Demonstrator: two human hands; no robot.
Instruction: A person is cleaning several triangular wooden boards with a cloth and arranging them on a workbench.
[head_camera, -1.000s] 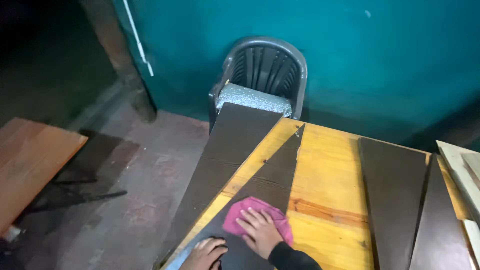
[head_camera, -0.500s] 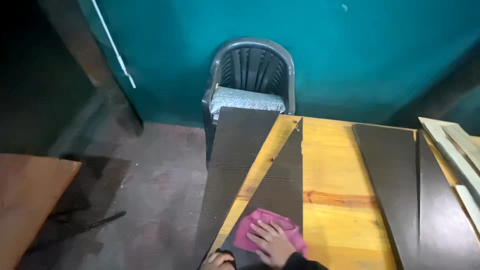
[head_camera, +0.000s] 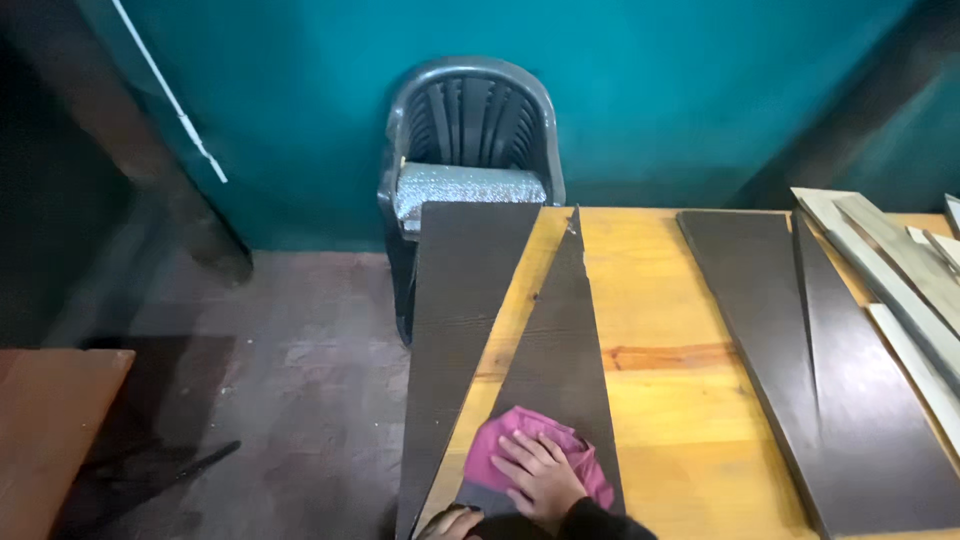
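Note:
My right hand (head_camera: 540, 477) presses flat on a pink cloth (head_camera: 580, 452) that lies on a dark brown triangular panel (head_camera: 558, 350), near the panel's wide near end. The panel rests on a yellow wooden table (head_camera: 665, 330) with its tip pointing away from me. Only the knuckles of my left hand (head_camera: 450, 522) show at the bottom edge, resting on the near end of the same panel; what its fingers do is hidden. A second dark panel (head_camera: 455, 290) lies to the left and hangs over the table's left edge.
A grey plastic chair (head_camera: 470, 140) with a speckled cushion stands against the teal wall beyond the table. Two more dark panels (head_camera: 790, 330) and pale wood strips (head_camera: 900, 270) lie at the right. An orange-brown board (head_camera: 50, 430) sits at the left on the floor.
The view has swung to the left and the panels now point straight away. My right hand stays on the pink cloth, which has slid slightly toward the near end of the triangular panel.

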